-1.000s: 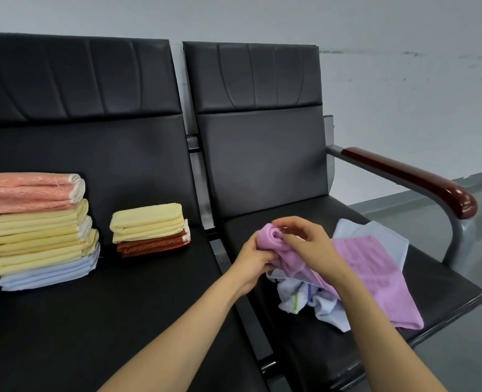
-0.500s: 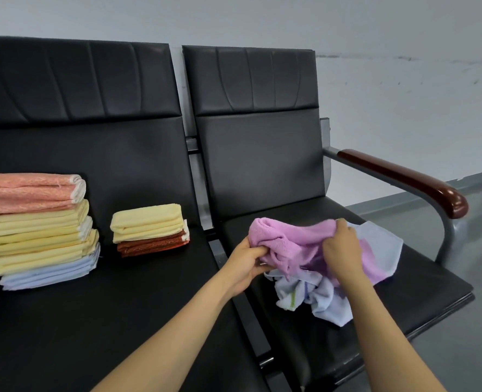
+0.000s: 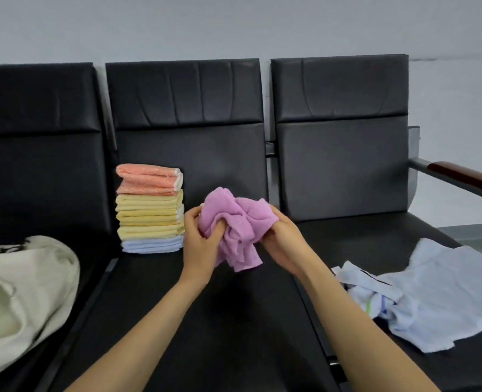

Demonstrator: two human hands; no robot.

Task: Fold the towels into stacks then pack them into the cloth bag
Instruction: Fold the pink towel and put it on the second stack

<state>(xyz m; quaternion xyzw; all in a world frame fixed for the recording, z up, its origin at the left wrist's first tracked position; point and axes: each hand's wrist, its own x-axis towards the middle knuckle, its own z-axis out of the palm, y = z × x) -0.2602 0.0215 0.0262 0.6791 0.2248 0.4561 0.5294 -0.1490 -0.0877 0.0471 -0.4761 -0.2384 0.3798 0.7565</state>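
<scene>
My left hand (image 3: 199, 244) and right hand (image 3: 282, 246) both hold the bunched-up purple towel (image 3: 234, 224) above the middle seat (image 3: 234, 321).

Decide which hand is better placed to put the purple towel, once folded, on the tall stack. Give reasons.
Probably the left hand. Both hands grip the bunched purple towel, but the tall stack stands just left of the left hand, while the right hand would have to cross over.
</scene>
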